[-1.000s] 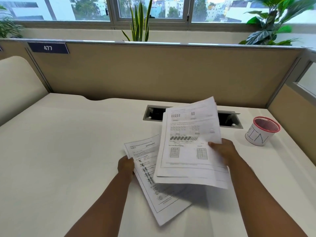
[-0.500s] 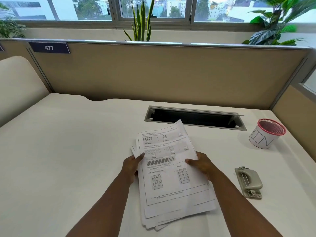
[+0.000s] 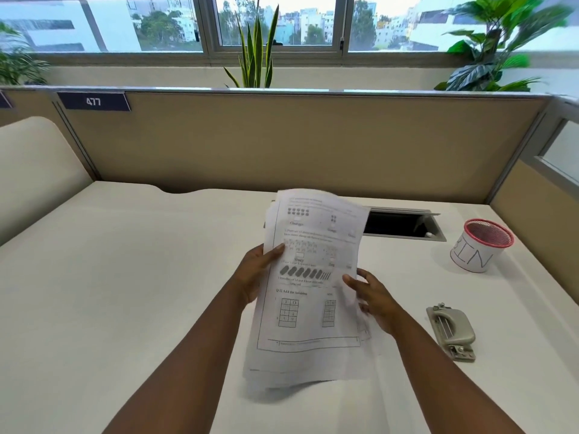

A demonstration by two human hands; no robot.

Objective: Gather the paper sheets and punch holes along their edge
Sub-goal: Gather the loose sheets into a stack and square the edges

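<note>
paper sheets (image 3: 313, 286) are stacked and lifted off the desk (image 3: 125, 277), pinched on both sides: left hand (image 3: 255, 274) clamped on the left edge, right hand (image 3: 372, 296) gripping the right edge a bit lower. hole punch (image 3: 451, 332) sits just right of the right hand, red-rimmed cup (image 3: 481, 245) further beyond it.

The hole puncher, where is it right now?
In the head view the hole puncher lies on the desk at the right, just beyond the right hand, nearer the person than the red-rimmed cup.
</note>
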